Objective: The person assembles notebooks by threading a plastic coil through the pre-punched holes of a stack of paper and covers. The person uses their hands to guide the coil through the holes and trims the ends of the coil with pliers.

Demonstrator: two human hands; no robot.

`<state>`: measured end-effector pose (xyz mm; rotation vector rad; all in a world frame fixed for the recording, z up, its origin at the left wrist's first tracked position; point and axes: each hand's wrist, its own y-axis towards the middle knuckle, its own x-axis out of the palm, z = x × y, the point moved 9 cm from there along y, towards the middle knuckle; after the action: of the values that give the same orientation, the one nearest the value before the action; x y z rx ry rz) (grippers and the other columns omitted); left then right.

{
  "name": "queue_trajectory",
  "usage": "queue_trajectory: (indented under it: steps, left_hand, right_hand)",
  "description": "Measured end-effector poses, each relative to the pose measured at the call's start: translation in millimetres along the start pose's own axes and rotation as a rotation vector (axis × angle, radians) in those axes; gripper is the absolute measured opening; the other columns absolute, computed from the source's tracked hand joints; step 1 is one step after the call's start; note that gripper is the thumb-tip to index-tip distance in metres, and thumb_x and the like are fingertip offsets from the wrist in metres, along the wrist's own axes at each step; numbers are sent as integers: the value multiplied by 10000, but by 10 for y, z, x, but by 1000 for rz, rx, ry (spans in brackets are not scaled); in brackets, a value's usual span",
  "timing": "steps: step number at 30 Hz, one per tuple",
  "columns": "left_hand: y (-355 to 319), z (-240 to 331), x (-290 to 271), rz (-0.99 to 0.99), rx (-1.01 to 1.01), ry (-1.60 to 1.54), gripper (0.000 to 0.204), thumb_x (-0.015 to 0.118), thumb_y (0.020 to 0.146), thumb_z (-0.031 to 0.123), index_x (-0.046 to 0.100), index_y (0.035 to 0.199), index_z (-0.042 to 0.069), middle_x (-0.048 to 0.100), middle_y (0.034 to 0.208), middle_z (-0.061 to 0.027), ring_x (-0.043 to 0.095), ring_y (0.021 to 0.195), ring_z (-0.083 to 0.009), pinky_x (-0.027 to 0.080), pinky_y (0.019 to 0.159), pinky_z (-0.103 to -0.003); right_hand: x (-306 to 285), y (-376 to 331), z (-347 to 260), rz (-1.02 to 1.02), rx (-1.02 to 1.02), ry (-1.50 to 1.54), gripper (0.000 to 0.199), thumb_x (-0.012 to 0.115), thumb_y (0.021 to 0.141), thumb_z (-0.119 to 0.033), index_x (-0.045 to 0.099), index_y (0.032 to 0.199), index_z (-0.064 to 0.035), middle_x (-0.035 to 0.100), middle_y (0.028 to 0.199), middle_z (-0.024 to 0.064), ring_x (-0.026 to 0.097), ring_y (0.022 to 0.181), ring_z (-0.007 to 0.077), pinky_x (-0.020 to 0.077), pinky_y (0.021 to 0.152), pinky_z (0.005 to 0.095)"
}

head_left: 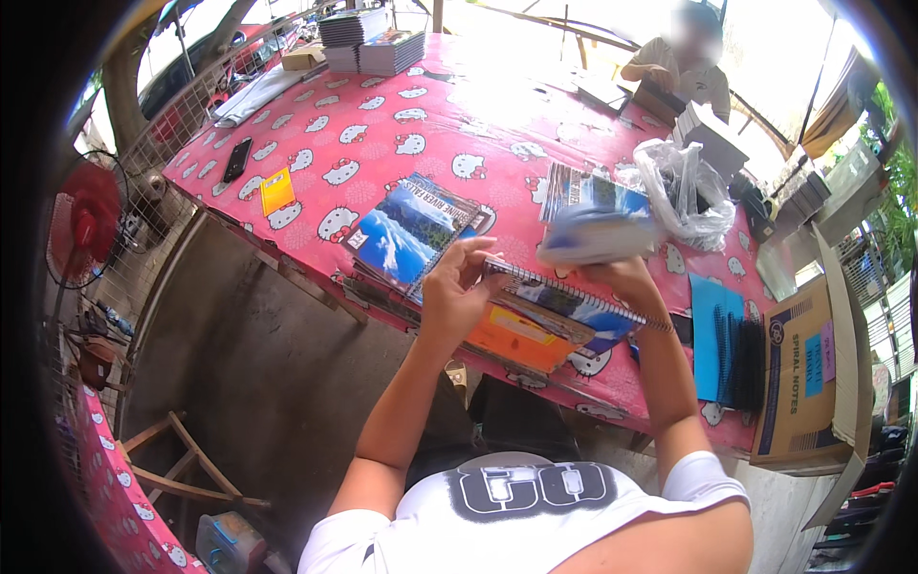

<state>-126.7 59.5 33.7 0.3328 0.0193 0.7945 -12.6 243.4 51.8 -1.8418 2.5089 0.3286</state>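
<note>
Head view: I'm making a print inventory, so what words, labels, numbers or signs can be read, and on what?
Wording is not copied out; print stands on:
Cardboard box: large dark print, readable.
Blue label on it: too small to read surely.
Purple label: likewise.
Left notebook: pale title, partly readable.
White shirt: large dark lettering, plain to see.
Notebook in the right hand: too blurred.
Other print: too small or blurred.
</note>
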Motion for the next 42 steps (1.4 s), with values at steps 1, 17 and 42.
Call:
queue_trajectory:
  steps: [1, 17, 42]
  left_hand:
    - [5, 25, -24, -6, 35, 2, 401, 706, 767, -75, 601, 1146, 6, 672, 1001, -51, 632, 896, -99, 519, 803, -235]
    - [183, -104, 18, -191, -36, -163, 253, 732, 760, -45, 641, 985, 27, 671, 948, -65, 619, 873, -100, 501, 786, -248]
    - [-839, 633, 478, -53, 451, 330, 245, 742, 654, -100, 663, 860, 6, 677, 896, -108, 660, 794, -231, 537, 693, -306]
  right_hand:
    - [122, -76, -197, 49, -96, 141, 369, 695, 675, 7, 661, 1042, -20, 692, 861, 54, 585, 760, 89, 509, 704, 280]
    - [-251, -777, 483, 264, 167, -1253, 439, 748, 666, -170, 588, 1054, -45, 579, 1135, 183, 561, 1056, 376, 489, 810, 417]
    - [868, -1382, -722, 254, -240, -751, 412, 768, 757, -153, 597, 1116, -43, 588, 1040, 136, 619, 909, 277, 540, 741, 349]
